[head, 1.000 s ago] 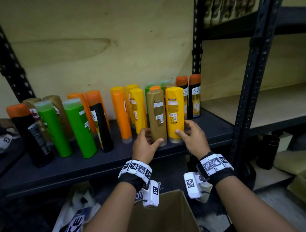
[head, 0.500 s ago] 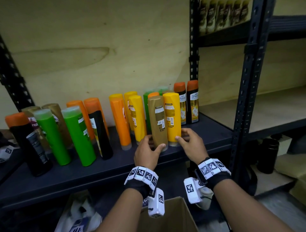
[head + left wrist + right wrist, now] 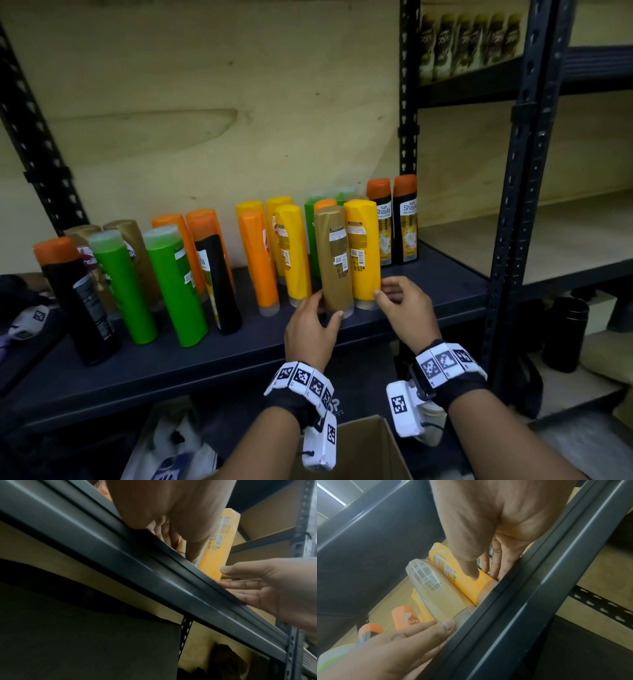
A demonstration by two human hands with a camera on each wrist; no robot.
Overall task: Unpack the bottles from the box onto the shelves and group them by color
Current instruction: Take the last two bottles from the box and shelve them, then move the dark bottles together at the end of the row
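A gold bottle (image 3: pixel 334 260) and a yellow bottle (image 3: pixel 361 253) stand side by side, cap down, near the front of the dark shelf (image 3: pixel 239 356). My left hand (image 3: pixel 327 308) grips the gold bottle's base, thumb across the front and fingers on its left side; the thumb shows on the cap (image 3: pixel 464 614) in the right wrist view. My right hand (image 3: pixel 385 291) touches the yellow bottle (image 3: pixel 467 586) low down with its thumb tip. Its fingers (image 3: pixel 240 584) lie straight beside the base. The cardboard box (image 3: pixel 363 445) sits below my wrists.
Orange, yellow, green and black bottles fill the shelf to the left and behind. Two black bottles with orange caps (image 3: pixel 394 222) stand at the back right by the upright post (image 3: pixel 407 137). A wooden shelf (image 3: pixel 531 240) lies to the right. A plastic bag (image 3: pixel 178 455) lies below.
Both hands have stayed at the bases of the two bottles. The right hand's fingers have loosened from around the yellow bottle. The head view has tilted upward.
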